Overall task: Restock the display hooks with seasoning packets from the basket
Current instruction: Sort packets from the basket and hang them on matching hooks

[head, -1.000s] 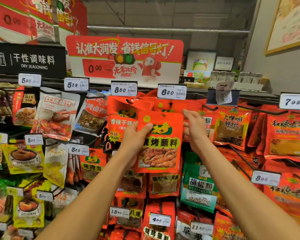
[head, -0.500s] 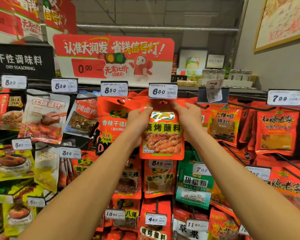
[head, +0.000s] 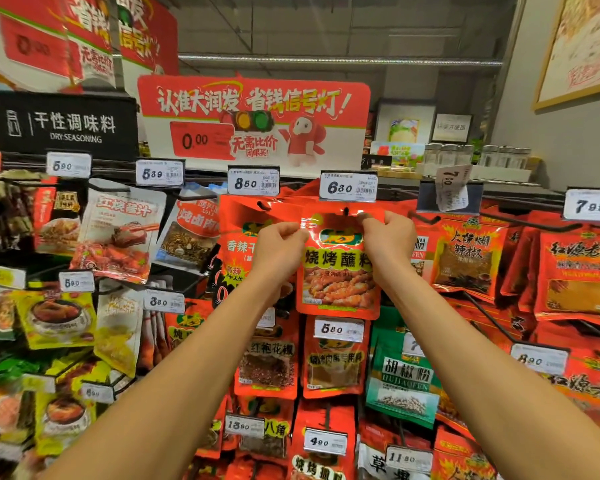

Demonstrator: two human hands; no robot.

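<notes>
both hands (head: 280, 249) (head: 388, 242) pinch red seasoning packet (head: 338, 271) top corners, fingers clenched, under 6.80 price tag (head: 347, 186).

Hook rack (head: 530, 225) carries hanging seasoning packets (head: 465, 258) (mostly red).

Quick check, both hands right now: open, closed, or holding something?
Left hand: pinches the top left corner of the red seasoning packet.
Right hand: pinches the same packet's top right corner.

Supermarket aisle, dry-seasoning section. A black "DRY SEASONING" sign (head: 61, 126) at upper left and a red promotional board (head: 253, 119) at top centre stand above hooks of hanging packets (head: 118, 233). White price tags (head: 347, 187) front each row
</notes>
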